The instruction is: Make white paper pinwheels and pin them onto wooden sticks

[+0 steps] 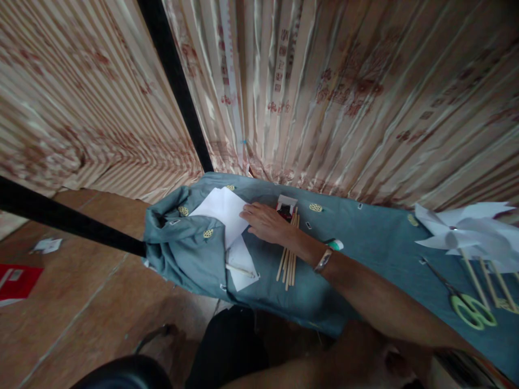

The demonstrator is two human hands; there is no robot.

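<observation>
My right hand (264,221) reaches in from the lower right, a bracelet (324,260) on its wrist. Its bent fingers close on the right corner of a sheet of white paper (221,208). Another white paper piece (242,265) lies nearer me, with a thin pale stick (240,269) across it. Beside the hand are several wooden sticks (288,266) in a loose bundle and a small open box (286,206) with dark contents. A forearm (284,374) shows at the bottom edge, but my left hand is out of view.
A grey-green cloth (365,270) covers the table, bunched at the left end. White paper pinwheels (458,229) on sticks and green-handled scissors (472,310) lie at the right. A green-and-white cap-like item (335,245) sits past the sticks. Dark poles (178,75) and curtains (324,97) stand behind.
</observation>
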